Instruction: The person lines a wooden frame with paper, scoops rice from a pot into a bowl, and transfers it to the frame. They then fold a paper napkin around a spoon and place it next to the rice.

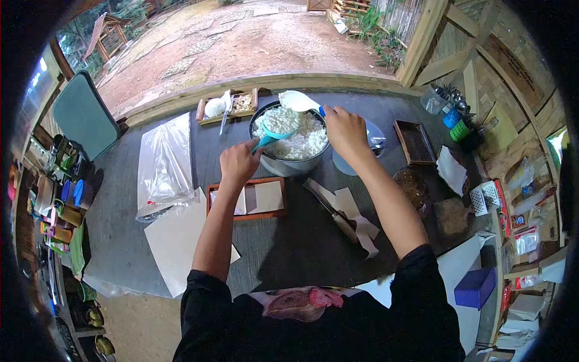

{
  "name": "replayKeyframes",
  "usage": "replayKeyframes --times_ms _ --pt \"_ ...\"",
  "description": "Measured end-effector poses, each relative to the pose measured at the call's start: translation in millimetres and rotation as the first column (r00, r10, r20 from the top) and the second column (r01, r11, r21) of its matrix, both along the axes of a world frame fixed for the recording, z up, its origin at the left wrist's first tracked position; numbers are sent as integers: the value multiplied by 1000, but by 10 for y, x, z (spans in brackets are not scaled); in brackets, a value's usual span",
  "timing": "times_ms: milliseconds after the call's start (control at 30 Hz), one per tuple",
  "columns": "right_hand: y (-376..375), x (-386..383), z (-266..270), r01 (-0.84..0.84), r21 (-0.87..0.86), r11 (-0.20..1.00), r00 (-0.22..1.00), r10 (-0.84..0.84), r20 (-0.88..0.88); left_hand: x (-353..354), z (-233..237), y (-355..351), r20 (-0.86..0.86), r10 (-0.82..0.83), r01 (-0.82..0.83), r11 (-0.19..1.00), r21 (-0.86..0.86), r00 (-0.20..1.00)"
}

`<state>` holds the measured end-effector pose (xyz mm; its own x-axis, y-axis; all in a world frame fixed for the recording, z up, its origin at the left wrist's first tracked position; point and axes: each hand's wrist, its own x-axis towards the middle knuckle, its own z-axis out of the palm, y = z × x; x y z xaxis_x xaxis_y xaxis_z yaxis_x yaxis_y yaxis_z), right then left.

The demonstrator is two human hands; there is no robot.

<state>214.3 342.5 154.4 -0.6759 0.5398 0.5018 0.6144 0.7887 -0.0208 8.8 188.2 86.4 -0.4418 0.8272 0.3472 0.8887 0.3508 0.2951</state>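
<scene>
A round metal pot full of white rice stands at the far middle of the dark table. My left hand is closed around the handle of a teal ladle, whose bowl lies over the pot, heaped with rice. My right hand grips a white rice paddle with a blue handle, its blade raised above the pot's far rim with rice at the tip. Below my left forearm, a reddish wooden tray holds brown paper.
Left lie plastic bags and brown paper sheets. A knife rests by cut paper. Behind the pot's left is a small wooden box; right are a clear container, a dark tray and utensil cups.
</scene>
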Motion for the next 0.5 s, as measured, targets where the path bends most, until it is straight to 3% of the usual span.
replayKeyframes --times_ms 67,133,267,333,500 --pt "14 4 34 20 -28 999 1000 -20 1 -1 -17 17 5 6 -6 1000 3 1000" --pt "49 -41 26 -74 -173 982 986 46 -158 -1 -33 27 4 9 -9 1000 2 1000" --pt "179 -22 -94 -43 -315 948 998 27 -55 -3 -57 12 47 7 -9 999 41 999" --pt "186 3 -22 51 -384 922 999 -51 11 11 -8 24 55 21 -22 1000 21 998" --pt "265 154 11 -2 -449 894 996 -38 -80 14 -19 21 87 35 -35 999 -2 996"
